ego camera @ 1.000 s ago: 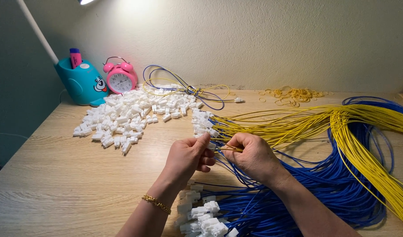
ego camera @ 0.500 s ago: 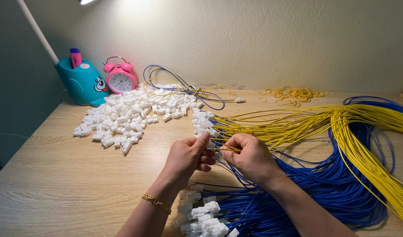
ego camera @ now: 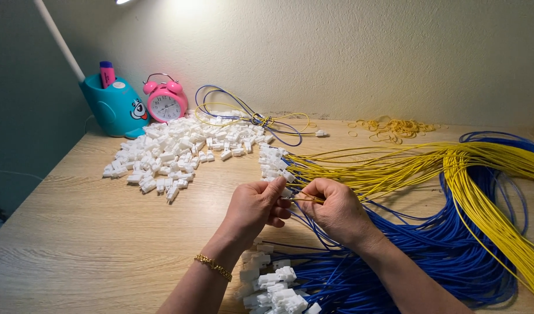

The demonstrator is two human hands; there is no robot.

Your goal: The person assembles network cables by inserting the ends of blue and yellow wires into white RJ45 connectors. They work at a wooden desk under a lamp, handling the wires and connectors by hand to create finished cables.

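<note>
Nothing has shifted: my left hand (ego camera: 256,206) still pinches a white connector (ego camera: 286,192), my right hand (ego camera: 336,209) pinching a yellow wire (ego camera: 309,199) at it, mid-tabletop.

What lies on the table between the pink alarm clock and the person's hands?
In the head view, a heap of loose white connectors lies between the pink alarm clock and the hands.

From my remote seat this looks like a home desk used for piecework. I see a light wooden table (ego camera: 75,232) against a plain textured wall (ego camera: 336,52), a pink twin-bell alarm clock (ego camera: 165,102), a teal whale-shaped pen holder (ego camera: 115,107) and a white lamp arm (ego camera: 60,40). Heaps of white plastic connectors (ego camera: 174,151), yellow wires (ego camera: 470,174) and blue wires (ego camera: 441,250) cover it.
</note>
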